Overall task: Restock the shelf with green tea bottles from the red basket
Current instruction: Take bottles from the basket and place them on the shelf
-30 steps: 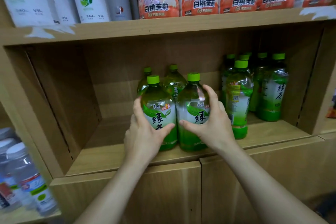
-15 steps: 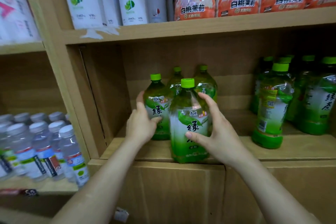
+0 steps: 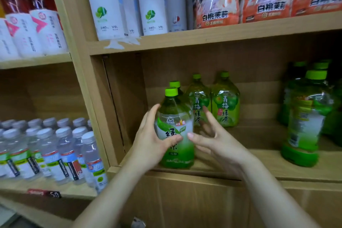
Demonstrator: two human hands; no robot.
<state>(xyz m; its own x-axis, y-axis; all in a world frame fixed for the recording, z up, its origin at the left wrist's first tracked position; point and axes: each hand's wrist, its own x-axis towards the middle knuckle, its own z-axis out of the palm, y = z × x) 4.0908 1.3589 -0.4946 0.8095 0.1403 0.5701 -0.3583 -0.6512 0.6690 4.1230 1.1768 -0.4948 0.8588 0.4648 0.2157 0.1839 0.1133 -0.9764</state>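
Far left, in the neighbouring bay, capped water bottles (image 3: 61, 153) stand packed in rows, well apart from the work. Moving right into the open compartment, the left hand (image 3: 149, 140) holds a green tea bottle (image 3: 174, 131) that stands upright at the front edge of the shelf (image 3: 259, 135). Its grip is closed round the label band, thumb across the front and fingers wrapped out of sight round the back. A second green cap (image 3: 174, 83) shows directly behind this bottle.

The bottle looks full, so I would judge it fairly heavy, with thin plastic walls that give a little under a squeeze and a glossy sleeve that could slide in the palm. The waist at the label is the sensible place to take it, or low down with a palm underneath; the narrow neck offers less control.

Just to the right, the right hand (image 3: 216, 140) is spread wide and holds nothing. Its thumb tip meets the label while the fingers stand off from the bottle's side, so the bottle sits between the two hands.

Behind them stand two plum tea bottles (image 3: 225, 102), side by side. Further right is a cluster of green tea bottles (image 3: 305, 116), well apart from the held one. The red basket is not in sight.
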